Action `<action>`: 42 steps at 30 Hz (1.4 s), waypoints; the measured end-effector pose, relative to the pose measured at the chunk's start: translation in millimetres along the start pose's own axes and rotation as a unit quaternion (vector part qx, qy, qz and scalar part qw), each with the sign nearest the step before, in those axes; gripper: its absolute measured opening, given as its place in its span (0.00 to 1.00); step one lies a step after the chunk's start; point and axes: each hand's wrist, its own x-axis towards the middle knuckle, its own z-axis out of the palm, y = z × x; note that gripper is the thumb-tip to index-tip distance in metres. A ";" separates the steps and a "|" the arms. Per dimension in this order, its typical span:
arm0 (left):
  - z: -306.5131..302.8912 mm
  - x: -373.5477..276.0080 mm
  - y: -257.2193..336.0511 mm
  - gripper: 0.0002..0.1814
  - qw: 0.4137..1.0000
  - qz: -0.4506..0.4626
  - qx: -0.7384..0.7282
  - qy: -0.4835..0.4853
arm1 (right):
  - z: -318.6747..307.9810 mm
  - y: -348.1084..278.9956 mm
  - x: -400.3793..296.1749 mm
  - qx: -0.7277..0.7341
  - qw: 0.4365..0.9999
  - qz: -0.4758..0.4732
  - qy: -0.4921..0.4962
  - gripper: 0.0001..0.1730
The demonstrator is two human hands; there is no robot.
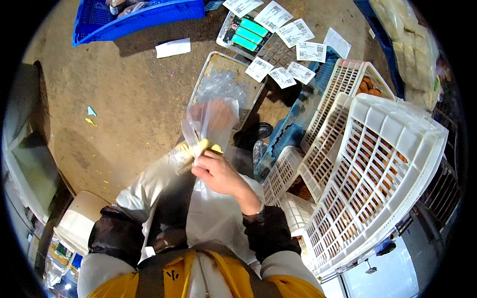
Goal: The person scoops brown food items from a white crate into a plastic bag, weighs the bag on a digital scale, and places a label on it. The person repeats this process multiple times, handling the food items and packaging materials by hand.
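Note:
A clear plastic bag (pixel 212 123) with brownish contents hangs in front of me, over the near part of a metal platform scale's plate (pixel 223 80). Its gathered neck is in my hands. My left hand (pixel 201 149), in a pale yellowish glove, grips the bag's neck. My bare right hand (pixel 221 175) pinches the bag's plastic just beside the glove. What the bag holds is blurred.
At the right, white plastic crates (pixel 372 186) hold brown produce. A blue crate (pixel 138 22) is at the upper left. Printed labels (pixel 294 33) surround the scale's keypad (pixel 249 33). A white bucket (pixel 80 219) stands at the lower left.

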 end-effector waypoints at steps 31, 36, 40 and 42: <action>36.7 -69.7 35.6 0.26 0.968 0.075 0.234 0.047 | -53.6 -42.3 11.0 0.305 0.906 0.146 -0.254 0.14; 47.3 -92.4 37.7 0.35 0.987 -0.008 0.114 -0.112 | -30.2 -45.4 -16.0 0.290 0.913 0.147 -0.246 0.14; 45.8 -92.8 35.4 0.44 0.991 0.015 0.058 -0.123 | -9.0 -44.2 -39.3 0.385 0.905 0.182 -0.021 0.14; 48.2 -89.1 44.2 0.44 0.986 0.000 0.091 -0.137 | -10.1 -47.1 -38.6 0.337 0.926 0.172 0.006 0.14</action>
